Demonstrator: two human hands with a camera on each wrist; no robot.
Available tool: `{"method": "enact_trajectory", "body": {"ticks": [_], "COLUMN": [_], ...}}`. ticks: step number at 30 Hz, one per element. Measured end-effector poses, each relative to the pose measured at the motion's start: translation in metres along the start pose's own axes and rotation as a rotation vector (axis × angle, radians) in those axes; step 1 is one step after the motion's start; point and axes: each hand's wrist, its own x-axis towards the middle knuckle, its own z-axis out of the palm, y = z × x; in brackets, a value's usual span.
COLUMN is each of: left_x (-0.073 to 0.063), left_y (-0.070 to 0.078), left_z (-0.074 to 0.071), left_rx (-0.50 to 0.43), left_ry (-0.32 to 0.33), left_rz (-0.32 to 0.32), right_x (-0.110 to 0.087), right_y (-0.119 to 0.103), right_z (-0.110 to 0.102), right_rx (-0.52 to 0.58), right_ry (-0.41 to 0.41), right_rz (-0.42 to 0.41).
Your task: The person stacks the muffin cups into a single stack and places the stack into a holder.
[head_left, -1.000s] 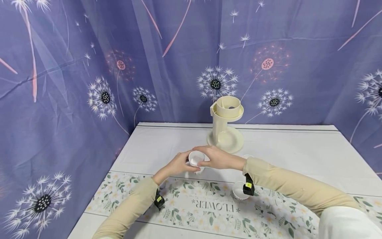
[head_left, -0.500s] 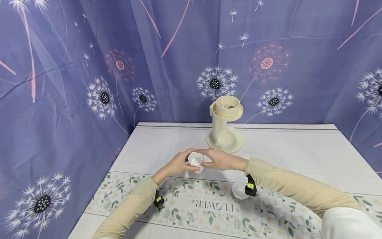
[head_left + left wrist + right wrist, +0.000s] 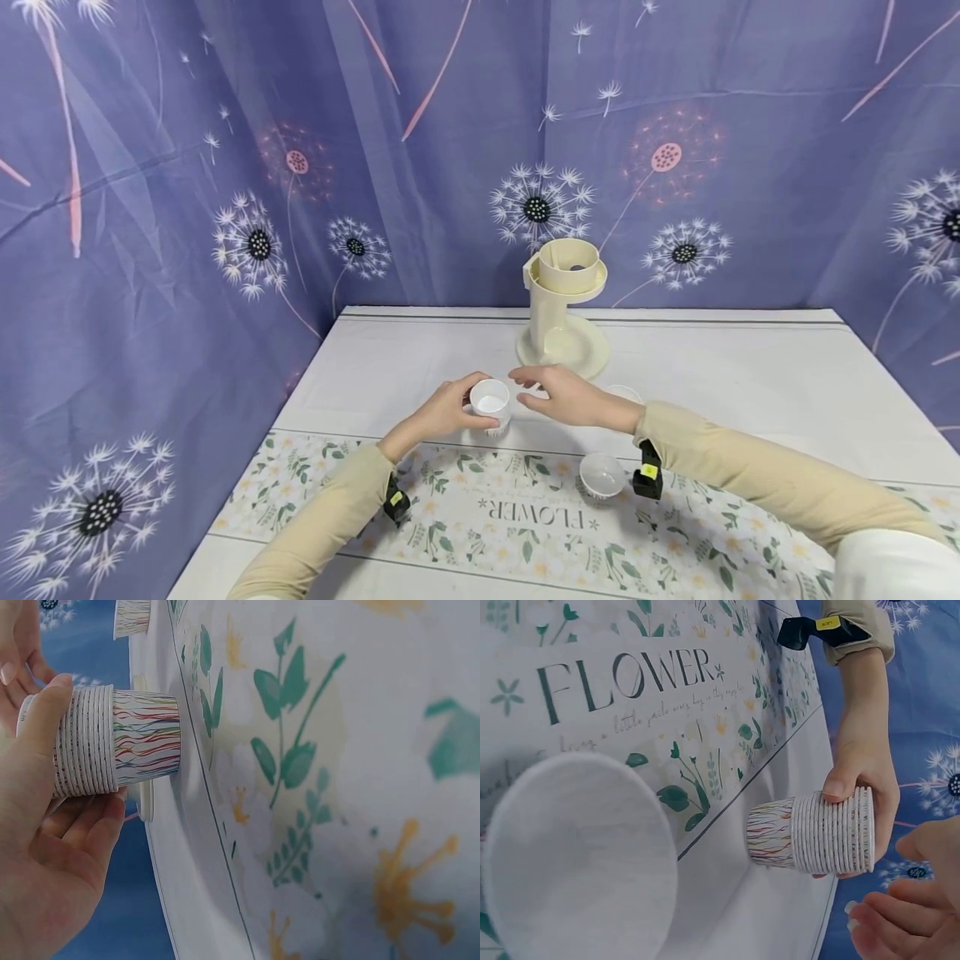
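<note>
A stack of nested paper cups, white with wavy coloured lines, stands upright on the table. My left hand grips the stack near its top, thumb on the near side and fingers around the far side. To the right of the stack my right hand hovers apart from it, fingers loosely bent with nothing between them. A single paper cup stands on the flowered cloth band below my right wrist. Another paper cup is partly hidden behind that wrist.
A cream plastic stand with a round base and a ring-shaped top rises behind the hands, near the table's back edge. A white tablecloth with a flowered band covers the table. Purple dandelion curtains hang behind and to the left.
My right hand has let go of the cup stack's rim and moved away to the right. My left hand still holds the stack in about the same place.
</note>
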Motion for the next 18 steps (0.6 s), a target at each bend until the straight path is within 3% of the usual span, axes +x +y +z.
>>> {"method": "enact_trajectory", "body": {"ticks": [18], "left_x": [0.001], "left_y": [0.001], "left_z": [0.001], "left_rx": [0.001], "left_ry": [0.011], "left_rz": [0.002], "right_x": [-0.026], "right_y": [0.015], "right_z": [-0.014], "right_rx": [0.039], "right_ry": [0.093], "right_rz": [0.104]}}
